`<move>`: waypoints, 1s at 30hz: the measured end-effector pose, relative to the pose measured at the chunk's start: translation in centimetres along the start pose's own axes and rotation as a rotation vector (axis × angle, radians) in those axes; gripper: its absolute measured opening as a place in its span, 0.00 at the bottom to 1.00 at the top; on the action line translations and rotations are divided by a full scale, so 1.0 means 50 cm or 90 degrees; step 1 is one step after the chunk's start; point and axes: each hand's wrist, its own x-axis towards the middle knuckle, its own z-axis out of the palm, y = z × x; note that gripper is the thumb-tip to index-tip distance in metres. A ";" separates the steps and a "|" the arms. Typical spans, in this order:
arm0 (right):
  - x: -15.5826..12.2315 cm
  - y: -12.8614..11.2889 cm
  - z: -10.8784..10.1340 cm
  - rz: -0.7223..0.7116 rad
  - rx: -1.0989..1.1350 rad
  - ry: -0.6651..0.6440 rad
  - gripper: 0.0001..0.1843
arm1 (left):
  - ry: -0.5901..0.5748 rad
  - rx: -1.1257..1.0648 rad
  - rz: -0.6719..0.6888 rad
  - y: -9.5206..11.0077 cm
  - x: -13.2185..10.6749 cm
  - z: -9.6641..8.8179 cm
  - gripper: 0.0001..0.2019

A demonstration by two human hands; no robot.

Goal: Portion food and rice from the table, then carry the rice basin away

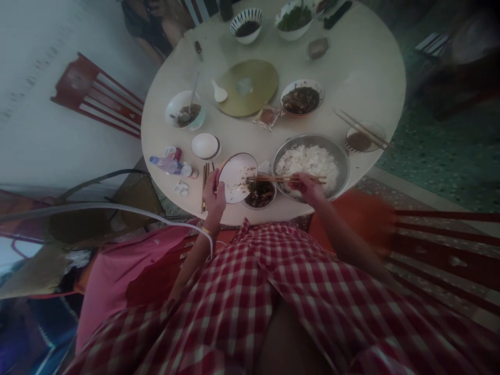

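My left hand (214, 197) grips the rim of a white plate (236, 177) and tilts it over a small bowl of dark food (259, 194) at the near edge of the round table (363, 78). My right hand (307, 186) is closed on a pair of chopsticks (285, 178). The chopsticks lie level, with their tips reaching left to the plate's face. Behind the right hand stands a metal bowl of white rice (312, 161).
Several bowls of food, a yellow-green lid (248, 87), a white spoon (219, 92), an upturned white bowl (205, 145), a plastic bottle (170, 164) and a cup with chopsticks across it (363, 136) stand on the table. Red chairs flank it. Another person sits at the far side.
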 end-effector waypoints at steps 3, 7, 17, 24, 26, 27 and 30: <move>0.010 -0.006 -0.004 -0.039 0.024 0.012 0.21 | 0.003 -0.002 -0.004 -0.002 -0.001 -0.001 0.27; 0.005 0.001 -0.008 -0.015 0.039 0.015 0.19 | 0.029 -0.002 -0.002 0.000 0.000 -0.002 0.28; 0.014 -0.021 -0.004 -0.044 0.069 0.023 0.17 | 0.045 -0.050 -0.003 0.007 0.010 -0.008 0.30; -0.002 -0.018 0.013 -0.024 0.075 0.028 0.18 | 0.021 -0.015 0.035 0.005 0.004 -0.010 0.27; -0.003 -0.021 0.021 -0.023 0.075 0.029 0.17 | 0.018 -0.005 0.050 0.003 0.002 -0.009 0.25; -0.004 -0.021 0.023 -0.012 0.068 0.032 0.17 | 0.021 -0.003 0.056 0.002 0.001 -0.008 0.25; -0.009 -0.021 0.024 0.017 0.041 0.041 0.17 | 0.014 0.005 0.062 0.001 0.000 -0.007 0.25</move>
